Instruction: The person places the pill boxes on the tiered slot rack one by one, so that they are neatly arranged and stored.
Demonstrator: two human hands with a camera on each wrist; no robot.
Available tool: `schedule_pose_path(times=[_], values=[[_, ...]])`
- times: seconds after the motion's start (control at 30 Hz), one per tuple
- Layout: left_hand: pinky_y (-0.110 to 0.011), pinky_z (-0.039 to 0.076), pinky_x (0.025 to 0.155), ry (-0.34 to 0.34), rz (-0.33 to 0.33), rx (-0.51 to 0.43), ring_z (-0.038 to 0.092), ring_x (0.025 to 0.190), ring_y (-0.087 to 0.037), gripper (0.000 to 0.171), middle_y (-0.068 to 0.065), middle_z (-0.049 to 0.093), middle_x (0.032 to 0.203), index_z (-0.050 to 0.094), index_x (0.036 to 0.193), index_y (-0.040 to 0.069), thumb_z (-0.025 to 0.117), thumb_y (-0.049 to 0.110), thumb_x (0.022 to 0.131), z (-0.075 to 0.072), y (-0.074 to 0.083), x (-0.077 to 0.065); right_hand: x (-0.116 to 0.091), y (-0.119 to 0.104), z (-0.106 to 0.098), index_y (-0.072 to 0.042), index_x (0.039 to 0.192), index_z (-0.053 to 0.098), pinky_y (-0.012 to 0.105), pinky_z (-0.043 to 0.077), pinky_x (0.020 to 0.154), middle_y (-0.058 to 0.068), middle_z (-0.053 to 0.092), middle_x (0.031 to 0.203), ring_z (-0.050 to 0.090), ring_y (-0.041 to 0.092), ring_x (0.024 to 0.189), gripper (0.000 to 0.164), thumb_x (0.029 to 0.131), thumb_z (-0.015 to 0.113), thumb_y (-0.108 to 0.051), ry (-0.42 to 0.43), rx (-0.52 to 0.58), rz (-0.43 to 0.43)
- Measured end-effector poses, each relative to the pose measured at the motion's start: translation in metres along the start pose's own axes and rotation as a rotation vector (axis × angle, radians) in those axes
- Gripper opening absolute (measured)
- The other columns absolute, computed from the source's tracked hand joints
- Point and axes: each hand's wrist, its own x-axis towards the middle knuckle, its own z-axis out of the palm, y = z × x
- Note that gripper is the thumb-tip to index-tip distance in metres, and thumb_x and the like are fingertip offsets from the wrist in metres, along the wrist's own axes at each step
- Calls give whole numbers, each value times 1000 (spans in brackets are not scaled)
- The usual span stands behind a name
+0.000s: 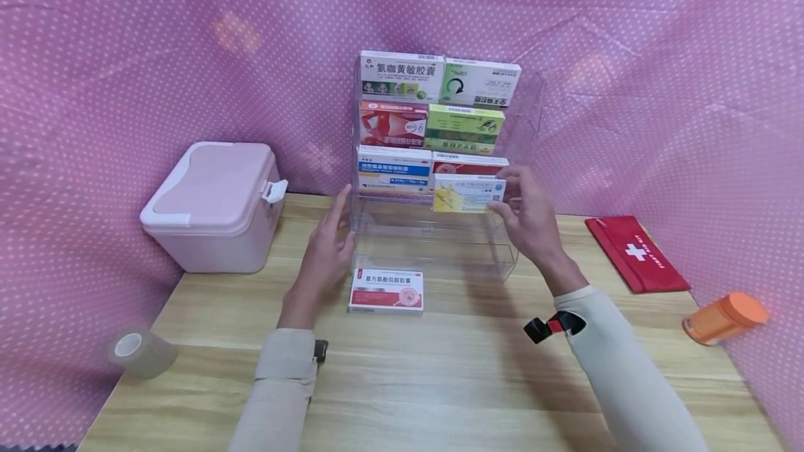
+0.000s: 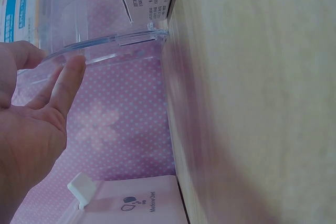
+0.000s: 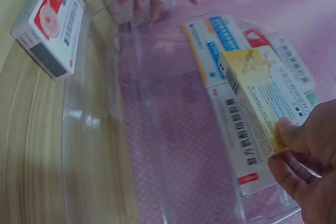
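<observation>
My right hand [image 1: 530, 215] pinches a yellow-and-white medicine box [image 1: 461, 194] by its right end, thumb on the front. The box is in front of a red-and-white medicine box [image 1: 467, 164] standing in a tier of the clear acrylic rack [image 1: 433, 230]. In the right wrist view, the held box [image 3: 262, 87] partly covers the boxes behind it. At the rack's left side, my left hand [image 1: 322, 250] rests with extended fingers against the clear side edge. Another red-and-white medicine box [image 1: 386, 290] lies on the table before the rack.
Medicine boxes fill the upper tiers, such as a green one [image 1: 465, 127]. Left stands a pink medicine chest [image 1: 210, 208], with a roll of clear tape [image 1: 143, 354] nearer. A red first aid pouch [image 1: 637, 254] and orange bottle [image 1: 725, 318] lie right.
</observation>
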Motion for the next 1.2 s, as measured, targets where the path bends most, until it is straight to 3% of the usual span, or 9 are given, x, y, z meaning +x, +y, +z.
schedule_pose_path(times=[0.1, 0.23, 0.4, 0.63, 0.77, 1.2], values=[[-54, 56, 118, -7, -4, -8, 52, 151, -37, 100, -8, 34, 176, 7, 165, 63, 57, 0, 105, 0, 1, 0, 2, 7, 9, 4, 126, 56, 48, 70, 82, 27, 75, 114, 75, 40, 95, 44, 88, 76, 16, 10, -21, -21], [-53, 56, 119, -9, -10, -8, 51, 152, -37, 100, -5, 30, 179, 7, 165, 62, 57, 1, 105, 0, 2, 1, 1, 16, 22, 6, 126, 57, 52, 69, 80, 28, 71, 111, 74, 41, 93, 45, 87, 76, 17, -2, -64, -53], [-54, 56, 118, -3, -6, -12, 51, 152, -37, 99, -5, 30, 178, 9, 168, 59, 57, 0, 105, 0, 3, 1, -3, 20, 39, 5, 130, 57, 52, 69, 81, 28, 70, 115, 74, 42, 95, 47, 88, 77, 15, -54, -94, -46], [-54, 56, 118, -8, -8, -14, 51, 152, -37, 100, -6, 31, 178, 7, 165, 63, 57, 0, 105, 2, 4, 3, -7, 16, 67, 1, 130, 59, 49, 67, 85, 24, 65, 121, 71, 39, 100, 45, 90, 79, 8, -97, -104, 4], [-54, 55, 119, -5, -6, -11, 50, 153, -37, 99, -5, 30, 178, 8, 166, 62, 57, 1, 105, 2, 5, 3, -8, 13, 80, -1, 131, 60, 46, 66, 86, 24, 60, 124, 69, 38, 103, 46, 90, 79, 7, -83, -65, 30], [-54, 55, 119, -5, -19, -5, 50, 153, -37, 100, -5, 30, 178, 6, 164, 64, 57, 1, 105, -1, 3, 1, -10, 4, 99, -9, 136, 62, 42, 67, 91, 17, 58, 125, 70, 33, 103, 48, 92, 81, -1, -66, -103, 73]])
